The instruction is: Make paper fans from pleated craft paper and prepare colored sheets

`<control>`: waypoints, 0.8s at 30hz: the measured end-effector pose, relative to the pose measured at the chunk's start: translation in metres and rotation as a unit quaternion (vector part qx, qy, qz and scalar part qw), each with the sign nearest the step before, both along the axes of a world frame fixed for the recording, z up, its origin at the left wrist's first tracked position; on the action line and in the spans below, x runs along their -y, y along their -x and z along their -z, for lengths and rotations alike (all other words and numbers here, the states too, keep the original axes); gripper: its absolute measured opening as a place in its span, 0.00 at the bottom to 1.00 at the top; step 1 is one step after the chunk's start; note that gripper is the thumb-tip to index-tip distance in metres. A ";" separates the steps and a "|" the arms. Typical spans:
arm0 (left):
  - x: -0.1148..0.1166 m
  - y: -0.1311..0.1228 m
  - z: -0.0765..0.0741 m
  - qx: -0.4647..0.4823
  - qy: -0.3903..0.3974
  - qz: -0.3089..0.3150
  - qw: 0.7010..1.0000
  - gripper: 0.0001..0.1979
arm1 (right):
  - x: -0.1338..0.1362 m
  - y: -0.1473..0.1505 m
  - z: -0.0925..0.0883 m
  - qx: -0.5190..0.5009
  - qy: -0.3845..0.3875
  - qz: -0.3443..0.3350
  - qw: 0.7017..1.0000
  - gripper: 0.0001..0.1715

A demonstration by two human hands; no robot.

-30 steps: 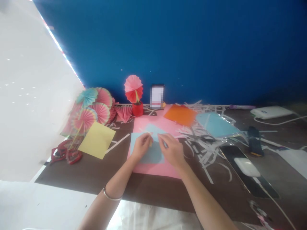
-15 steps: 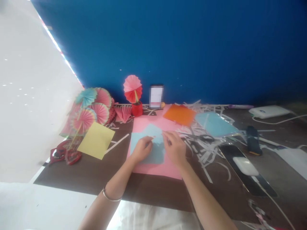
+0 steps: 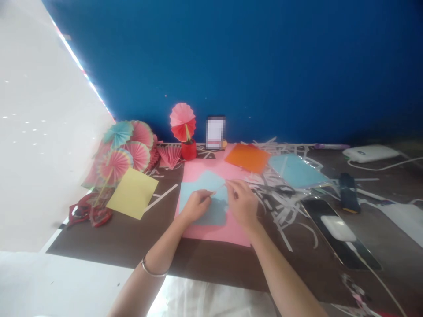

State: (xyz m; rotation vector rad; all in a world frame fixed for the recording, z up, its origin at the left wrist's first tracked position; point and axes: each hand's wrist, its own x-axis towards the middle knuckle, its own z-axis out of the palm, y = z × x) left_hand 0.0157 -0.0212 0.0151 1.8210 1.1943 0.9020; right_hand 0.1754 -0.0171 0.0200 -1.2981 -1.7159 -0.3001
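Note:
Over light blue paper sheets [image 3: 211, 215], my left hand [image 3: 197, 204] is closed in a pinch, fingertips pointing right. My right hand [image 3: 243, 202] pinches too, its fingertips slightly higher and a short gap away. Between the two pinches runs a thin pale strip [image 3: 219, 188], probably paper, blurred and partly hidden by the fingers. The blue sheets lie on a larger pink sheet [image 3: 216, 233], which rests on a dark brown table cover [image 3: 158, 251].
At left are a yellow sheet [image 3: 134, 193], folded paper fans [image 3: 140, 154] and red scissors-like handles [image 3: 89, 211]. Behind stand a paper flower in a red pot [image 3: 189, 150] and an orange sheet [image 3: 247, 157]. White paper strips [image 3: 284, 215] and a phone [image 3: 325, 220] lie right.
Both hands have shifted slightly; the right fingertips moved a little to the right. The pale strip between them shows a bit more clearly. The sheets stay in place.

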 end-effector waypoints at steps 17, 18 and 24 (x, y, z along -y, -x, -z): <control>-0.002 0.001 0.004 0.009 0.016 0.008 1.000 0.18 | -0.003 -0.004 -0.002 0.011 -0.006 0.016 1.000 0.12; -0.002 0.000 0.004 0.009 0.017 0.009 1.000 0.18 | -0.003 -0.005 -0.002 0.012 -0.006 0.017 1.000 0.12; -0.002 0.000 0.006 0.003 0.009 0.016 1.000 0.18 | -0.005 -0.008 -0.001 0.008 0.005 0.017 1.000 0.12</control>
